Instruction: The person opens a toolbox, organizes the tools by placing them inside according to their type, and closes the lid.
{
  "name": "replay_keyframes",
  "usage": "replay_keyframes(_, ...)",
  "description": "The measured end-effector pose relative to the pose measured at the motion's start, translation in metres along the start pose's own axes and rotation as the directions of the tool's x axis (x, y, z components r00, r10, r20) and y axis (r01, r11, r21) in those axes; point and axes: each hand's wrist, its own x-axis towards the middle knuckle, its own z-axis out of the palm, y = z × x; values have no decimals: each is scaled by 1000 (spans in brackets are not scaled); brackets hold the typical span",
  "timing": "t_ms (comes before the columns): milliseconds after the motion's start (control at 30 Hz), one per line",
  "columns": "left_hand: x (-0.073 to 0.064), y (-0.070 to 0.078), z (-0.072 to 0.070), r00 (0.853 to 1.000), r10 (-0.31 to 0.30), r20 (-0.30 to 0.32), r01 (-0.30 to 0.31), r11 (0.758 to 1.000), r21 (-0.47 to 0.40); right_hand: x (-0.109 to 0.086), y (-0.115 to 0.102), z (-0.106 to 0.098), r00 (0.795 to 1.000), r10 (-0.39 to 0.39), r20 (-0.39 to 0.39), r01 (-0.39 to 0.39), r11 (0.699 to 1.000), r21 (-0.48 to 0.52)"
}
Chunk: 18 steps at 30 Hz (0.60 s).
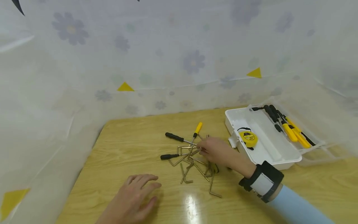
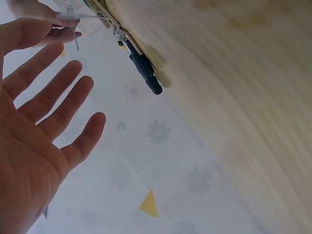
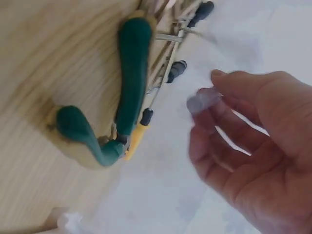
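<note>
My right hand (image 1: 216, 151) is over a pile of tools and pinches a small thing with a clear, greyish cylindrical end (image 3: 204, 101) between thumb and fingers; its exact kind cannot be made out. Beneath lie several brass-coloured L-shaped hex keys (image 1: 186, 180). Two black-handled screwdrivers (image 1: 174, 137) and a yellow-handled screwdriver (image 1: 198, 129) point into the pile. Green-handled pliers (image 3: 134, 73) lie near the right hand, mostly covered by it in the head view. My left hand (image 1: 134, 197) is apart from the pile at the front left, fingers loosely spread, holding nothing.
At the right a white toolbox tray (image 1: 233, 123) holds a yellow tape measure (image 1: 248, 139). Several black- and yellow-handled screwdrivers (image 1: 289, 131) lie in its far-right compartment. A pale flowered sheet (image 1: 167, 62) hangs behind the wooden table (image 1: 123, 146) and at its sides.
</note>
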Motion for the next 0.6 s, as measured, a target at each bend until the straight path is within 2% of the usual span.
replay_keyframes(167, 2, -1, 3, 1000, 10, -11, -10, 1000, -8, -12, 0, -2, 997, 70, -33, -68, 996, 60)
replay_keyframes(300, 1, -1, 6, 1000, 16, -20, -16, 1000, -11, -17, 3, 0, 990, 112, -89, -101, 988, 120)
replay_keyframes(400, 0, -1, 7, 999, 19, -26, -19, 1000, -13, -22, 4, -1, 984, 96, -152, -68, 982, 178)
replay_keyframes(467, 0, -2, 8, 999, 21, -31, -21, 1000, -13, -25, 4, -4, 978, 58, -201, -19, 981, 195)
replay_keyframes(600, 1, -3, 9, 999, 27, -41, -28, 999, -19, -33, 6, -12, 957, -55, -284, 96, 987, 133)
